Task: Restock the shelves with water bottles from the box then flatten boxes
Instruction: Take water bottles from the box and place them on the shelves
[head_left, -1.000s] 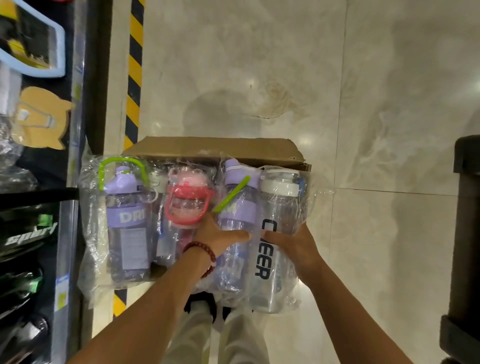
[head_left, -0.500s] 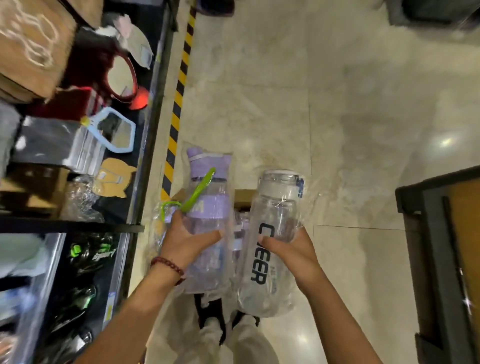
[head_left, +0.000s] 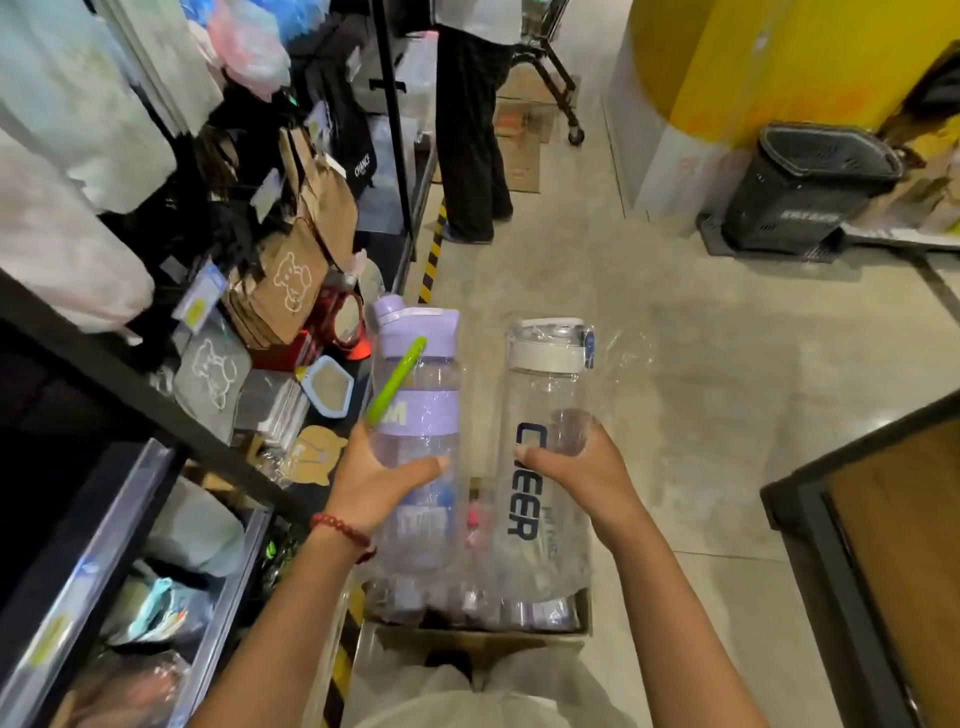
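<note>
My left hand grips a purple-lidded water bottle with a green strap, wrapped in clear plastic. A clear bottle with a white lid and dark lettering, also in plastic wrap, is held upright by my right hand. Both bottles are lifted above the cardboard box on the floor, where several more wrapped bottles lie. The shelf unit stands to my left.
The shelves hold paper bags, small mirrors and packaged goods. A person stands further down the aisle near a trolley. Black baskets sit by a yellow pillar. A dark wooden stand is at the right.
Both hands have lifted the two bottles up out of the box, and my view has swung upward from the floor along the aisle and shelves.
</note>
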